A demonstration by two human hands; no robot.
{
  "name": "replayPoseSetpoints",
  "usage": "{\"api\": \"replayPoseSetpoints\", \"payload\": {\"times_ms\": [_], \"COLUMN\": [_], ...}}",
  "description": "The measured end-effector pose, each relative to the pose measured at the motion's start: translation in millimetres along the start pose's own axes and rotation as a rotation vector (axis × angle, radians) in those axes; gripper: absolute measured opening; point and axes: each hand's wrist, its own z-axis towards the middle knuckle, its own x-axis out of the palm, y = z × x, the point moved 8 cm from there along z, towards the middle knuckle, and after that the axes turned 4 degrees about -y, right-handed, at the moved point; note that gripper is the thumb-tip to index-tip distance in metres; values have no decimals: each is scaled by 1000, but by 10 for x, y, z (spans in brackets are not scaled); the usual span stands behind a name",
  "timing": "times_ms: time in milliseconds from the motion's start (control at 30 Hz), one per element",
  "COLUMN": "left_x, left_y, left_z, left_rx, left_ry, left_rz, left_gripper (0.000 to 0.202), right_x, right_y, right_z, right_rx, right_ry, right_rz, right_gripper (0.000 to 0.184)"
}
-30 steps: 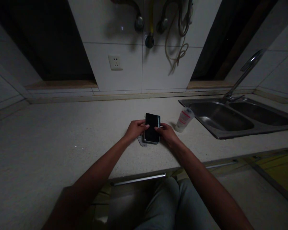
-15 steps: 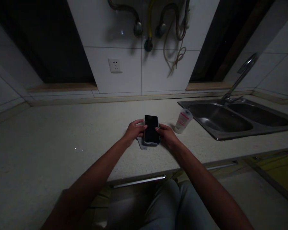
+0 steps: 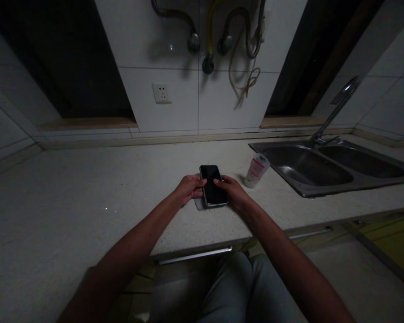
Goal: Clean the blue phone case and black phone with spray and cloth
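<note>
A smartphone [image 3: 215, 190] with a dark screen is held above the pale countertop [image 3: 87, 193], its screen facing up. My left hand [image 3: 190, 188] grips its left edge, thumb on the screen and fingers at the side. On the opposite edge my right hand [image 3: 234, 190] is closed the same way, thumb over the glass and most fingers hidden beneath. A grey cloth-like piece [image 3: 199, 204] shows partly under the phone's lower left side. Just right of my right hand stands a translucent plastic cup [image 3: 256, 170] with red print, leaning a little in this view.
To the right is a steel double sink [image 3: 309, 168] with a curved faucet [image 3: 336, 107]. A wall socket [image 3: 160, 93], hoses and a looped cord [image 3: 245, 85] are on the tiled wall behind. A drawer handle [image 3: 195, 255] runs below the counter's front edge.
The phone has turned slightly, its top shifting left and its bottom right. My left fingers have moved down along its side, and my right thumb lies further in over the screen.
</note>
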Motion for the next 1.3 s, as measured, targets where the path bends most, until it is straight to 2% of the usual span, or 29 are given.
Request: {"api": "replayPoseSetpoints", "payload": {"times_ms": [200,367,500,567,700,833,967,1300], "left_x": [-27,-23,2,-47,-163,-198,-226,-228], "left_y": [12,27,-52,-121,-191,-153,-122,-119], "left_z": [19,31,20,21,44,80,87,75], "left_rx": [13,0,48,96,138,115,111,118], "left_ry": [-73,-79,-38,-77,-163,-198,-252,-234], "left_rz": [-50,-94,-68,-74,-93,-157,-214,-175], "left_gripper": [22,16,20,28,27,22,18,18], "right_x": [19,16,21,67,163,124,76,104], "right_y": [41,39,84,106,129,109,80,38], "right_z": [-59,-69,-80,-102,-147,-132,-116,-135], "right_rx": [8,13,-24,-40,-61,-14,30,61], "right_ry": [-1,17,31,75,151,83,33,54], "right_rz": [-15,-26,-35,-43,-56,-25,-27,-64], "right_gripper": [49,55,62,64,59,58,45,46]}}
